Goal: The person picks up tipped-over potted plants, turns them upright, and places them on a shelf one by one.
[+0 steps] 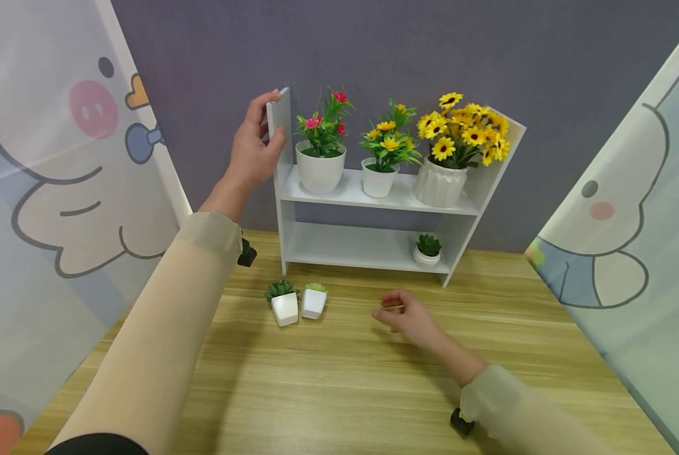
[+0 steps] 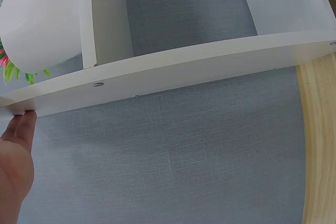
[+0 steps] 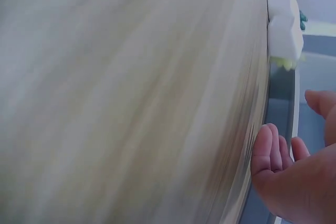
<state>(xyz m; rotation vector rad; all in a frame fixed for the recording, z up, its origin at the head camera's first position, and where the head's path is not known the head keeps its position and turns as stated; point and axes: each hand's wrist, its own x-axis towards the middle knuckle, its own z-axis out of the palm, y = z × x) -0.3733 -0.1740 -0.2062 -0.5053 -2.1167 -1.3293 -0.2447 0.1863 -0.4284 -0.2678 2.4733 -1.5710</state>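
My left hand (image 1: 255, 142) holds the upper part of the left side panel of a white two-tier shelf (image 1: 339, 243). In the left wrist view, fingertips (image 2: 26, 121) touch the panel's outer face. My right hand (image 1: 410, 317) hovers over the table in front of the shelf, fingers loosely bent and nothing between them. To its left, two small succulents in white pots, a dark green one (image 1: 285, 308) and a pale green one (image 1: 314, 302), lie tipped on the table. A round-potted succulent (image 1: 427, 251) stands at the right of the lower shelf.
Three potted flowers line the upper shelf: a pink-flowered plant (image 1: 320, 170), a small yellow-flowered plant (image 1: 379, 180) and a sunflower pot (image 1: 440, 183). A grey wall (image 1: 373, 50) rises behind, with cartoon-printed panels at both sides of the wooden table (image 1: 317, 392).
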